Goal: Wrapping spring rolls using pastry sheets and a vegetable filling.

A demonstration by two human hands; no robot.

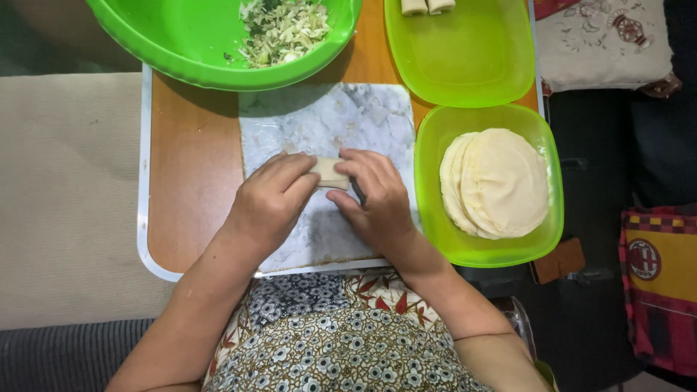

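While both hands press down on the white-grey marble slab (327, 123), I log a small pale rolled dough wrapper (330, 174) pinched between them. Left hand (270, 199): fingers curled, tips on the roll's left end. Right hand (374, 196): fingers bent over the roll's right end, thumb below it. Just right of the right hand sits a translucent lime-green plastic tray (435, 232) carrying a stack of round pale flat wrappers (501, 181). Beyond the hands, a second lime-green tray (465, 58) holds two finished rolls (427, 6) at its far edge. Beyond the left hand, a round green plastic bowl (189, 36) contains chopped vegetable filling (283, 29). All rest on the wooden tabletop (192, 181).
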